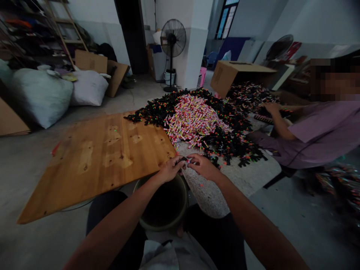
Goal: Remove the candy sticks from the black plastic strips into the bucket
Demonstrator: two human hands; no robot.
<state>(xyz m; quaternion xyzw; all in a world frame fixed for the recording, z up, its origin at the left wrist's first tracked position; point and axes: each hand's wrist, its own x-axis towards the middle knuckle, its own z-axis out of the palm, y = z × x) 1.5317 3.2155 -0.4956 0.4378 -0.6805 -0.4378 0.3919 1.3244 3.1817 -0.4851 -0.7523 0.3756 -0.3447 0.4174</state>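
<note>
My left hand (170, 168) is closed on a small black piece (184, 159) whose exact kind I cannot make out. Facing it, my right hand (204, 167) pinches a small pink-and-white piece (189, 161) against the black one; the fingertips hide most of both. Just beyond my hands lies a heap of small pink, white and yellow tube-like pieces (194, 120). Around that heap spread many black pieces with orange and green tips (234, 144). Below my hands, between my knees, stands a dark round bucket (184, 198).
A wooden board (95, 150) extends to the left, beside a speckled stone-like tabletop (253, 176). At the right sits a co-worker (323, 131), handling black pieces near an open cardboard box (225, 78). Behind are a standing fan (172, 39) and stuffed sacks (42, 93).
</note>
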